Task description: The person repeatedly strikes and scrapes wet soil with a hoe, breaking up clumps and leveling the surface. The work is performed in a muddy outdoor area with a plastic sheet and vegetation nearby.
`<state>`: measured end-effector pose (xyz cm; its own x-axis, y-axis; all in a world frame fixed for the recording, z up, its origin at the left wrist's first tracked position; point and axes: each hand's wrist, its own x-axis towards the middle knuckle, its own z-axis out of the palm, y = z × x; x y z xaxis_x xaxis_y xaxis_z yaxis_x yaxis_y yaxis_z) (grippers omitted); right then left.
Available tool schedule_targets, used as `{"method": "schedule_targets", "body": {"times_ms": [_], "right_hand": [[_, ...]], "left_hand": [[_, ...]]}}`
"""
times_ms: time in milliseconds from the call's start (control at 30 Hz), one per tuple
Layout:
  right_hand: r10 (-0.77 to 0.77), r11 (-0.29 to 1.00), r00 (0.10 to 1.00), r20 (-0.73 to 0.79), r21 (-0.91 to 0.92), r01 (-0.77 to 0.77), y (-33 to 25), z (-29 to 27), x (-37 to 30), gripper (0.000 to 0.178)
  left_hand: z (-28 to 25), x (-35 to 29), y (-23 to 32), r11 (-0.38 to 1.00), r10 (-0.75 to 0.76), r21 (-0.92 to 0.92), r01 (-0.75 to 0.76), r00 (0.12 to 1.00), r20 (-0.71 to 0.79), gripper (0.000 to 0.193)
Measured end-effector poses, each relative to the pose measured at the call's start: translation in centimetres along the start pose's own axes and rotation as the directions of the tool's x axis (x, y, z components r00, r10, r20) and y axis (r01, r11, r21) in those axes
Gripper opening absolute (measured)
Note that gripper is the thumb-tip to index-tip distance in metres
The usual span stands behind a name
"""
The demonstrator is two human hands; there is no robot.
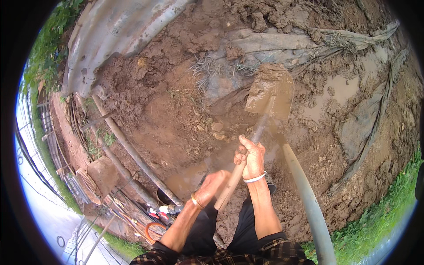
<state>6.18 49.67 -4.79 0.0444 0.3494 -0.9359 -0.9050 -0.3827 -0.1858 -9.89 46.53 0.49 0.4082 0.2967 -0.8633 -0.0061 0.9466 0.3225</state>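
A shovel with a wooden handle (229,187) slants away from me, its mud-coated blade (282,95) over the wet ground ahead. My right hand (253,158) is closed round the shaft below the blade, a white bangle on its wrist. Close to the left side of the handle's lower part is my left hand (212,189), a gold-coloured bangle at the wrist. Motion smears its curled fingers, so whether they grip the handle cannot be made out. Wet mud clings to the blade.
A thick grey pipe (304,190) runs along my right side. Muddy fabric (282,44) lies ahead, with a puddle (338,92) at right. Narrow pipes (132,152) and a pale sheet (119,26) are at left, beside a mud-stained bucket (100,176). Brown water stands before my feet.
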Motion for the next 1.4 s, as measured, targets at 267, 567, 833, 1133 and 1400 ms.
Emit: {"method": "schedule_targets", "body": {"times_ms": [267, 567, 833, 1133, 1400], "right_hand": [[0.076, 0.991, 0.973, -0.220, -0.095, -0.099, -1.0, -3.9, -1.1, 0.023], [0.021, 0.974, 0.999, -0.034, -0.224, -0.028, -2.5, -1.8, 3.0, 0.028], [-0.037, 0.959, 0.999, -0.004, -0.282, 0.034, -4.3, 2.6, 6.5, 0.026], [0.101, 0.993, 0.955, 0.279, -0.086, -0.080, -0.4, 8.0, 1.9, 0.021], [0.086, 0.996, 0.996, 0.018, 0.026, -0.086, 0.3, 1.4, -1.3, 0.023]], "left_hand": [[-5.6, 19.9, 16.0, 0.605, 0.648, 0.783, -0.147, 0.661, -0.377, 0.031], [-6.0, 31.3, 20.8, 0.119, 0.884, 0.940, 0.319, 0.396, -0.246, 0.031], [-7.5, 27.8, 23.1, 0.064, 0.854, 0.990, 0.122, 0.507, -0.118, 0.011], [-3.1, 13.1, 34.4, 0.164, 0.787, 0.894, -0.417, 0.602, 0.136, 0.009], [-6.5, 15.6, 37.0, 0.072, 0.849, 0.968, -0.239, 0.525, 0.067, 0.012]]}}
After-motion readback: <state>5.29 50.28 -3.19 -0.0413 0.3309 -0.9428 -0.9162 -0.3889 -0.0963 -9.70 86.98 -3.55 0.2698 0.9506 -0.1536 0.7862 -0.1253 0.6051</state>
